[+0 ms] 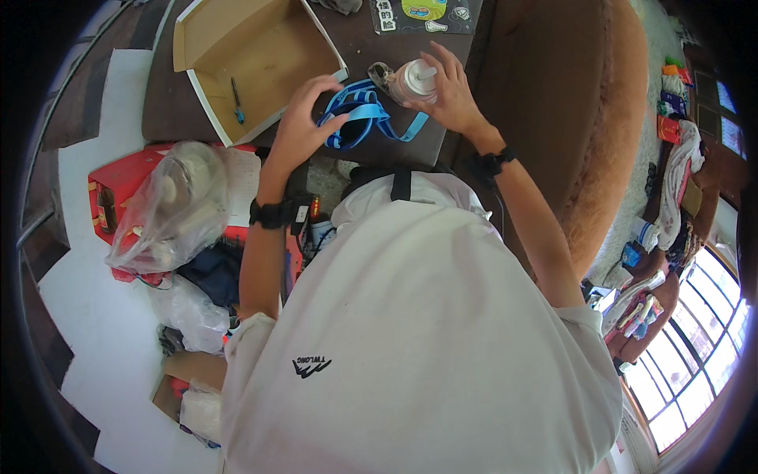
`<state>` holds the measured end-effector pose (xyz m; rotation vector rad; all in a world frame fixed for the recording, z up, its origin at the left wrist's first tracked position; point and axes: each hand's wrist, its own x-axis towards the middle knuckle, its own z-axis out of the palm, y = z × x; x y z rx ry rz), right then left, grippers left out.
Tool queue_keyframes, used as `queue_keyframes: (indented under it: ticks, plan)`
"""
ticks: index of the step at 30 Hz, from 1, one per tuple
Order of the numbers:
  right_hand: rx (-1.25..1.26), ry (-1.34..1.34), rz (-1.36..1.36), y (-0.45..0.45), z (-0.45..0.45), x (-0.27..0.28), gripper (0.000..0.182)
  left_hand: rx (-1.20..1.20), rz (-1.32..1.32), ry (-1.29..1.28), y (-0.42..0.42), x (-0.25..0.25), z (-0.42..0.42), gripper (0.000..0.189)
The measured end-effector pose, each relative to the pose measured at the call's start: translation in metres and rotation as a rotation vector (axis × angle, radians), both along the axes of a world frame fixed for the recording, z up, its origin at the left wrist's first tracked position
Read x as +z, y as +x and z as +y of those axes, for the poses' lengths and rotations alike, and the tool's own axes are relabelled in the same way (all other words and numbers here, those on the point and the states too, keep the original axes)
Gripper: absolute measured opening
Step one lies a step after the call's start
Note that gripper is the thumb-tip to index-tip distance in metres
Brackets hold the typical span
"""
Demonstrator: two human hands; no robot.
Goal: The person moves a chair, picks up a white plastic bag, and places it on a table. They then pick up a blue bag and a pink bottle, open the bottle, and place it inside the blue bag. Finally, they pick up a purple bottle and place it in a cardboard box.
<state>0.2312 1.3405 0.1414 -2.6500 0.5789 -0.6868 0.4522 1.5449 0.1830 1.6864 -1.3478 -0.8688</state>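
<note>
My right hand (453,92) has its thumb and fingers curved around the side of a clear cup with a white lid (418,78) near the table's corner. Just left of the cup lies a small grey and brown item (381,77) that I cannot make out. Blue straps (367,112) with a dark edge lie looped on the brown table (408,155). Over their left side is my left hand (308,115), thumb and fingers apart; its thumb tip is at the straps, and whether it touches them is unclear.
An open cardboard box (266,65) stands at the table's left, a blue-handled tool (238,106) inside. A printed dark sheet (425,16) lies at the far edge. To the right is a brown sofa (533,77). Below left are a red box (112,172) and a filled plastic bag (183,207).
</note>
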Motion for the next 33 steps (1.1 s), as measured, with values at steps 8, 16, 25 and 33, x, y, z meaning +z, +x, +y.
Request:
queue_keyframes:
  ticks: [8,16,25,33]
  plan:
    - [0.333,0.226,0.182,0.008,-0.032,0.01,0.071,-0.09,-0.096,-0.082,-0.046,-0.067,-0.105,0.082]
    - [0.019,-0.08,0.246,0.013,-0.013,-0.012,0.071,-0.04,-0.092,-0.006,-0.054,-0.075,-0.113,0.076]
    - [-0.534,0.154,0.328,0.036,0.037,-0.007,0.068,-0.044,-0.102,-0.006,-0.054,-0.078,-0.111,0.065]
    - [0.107,-0.116,0.219,0.012,-0.007,0.007,0.067,-0.153,-0.065,-0.034,-0.043,-0.082,-0.117,0.081]
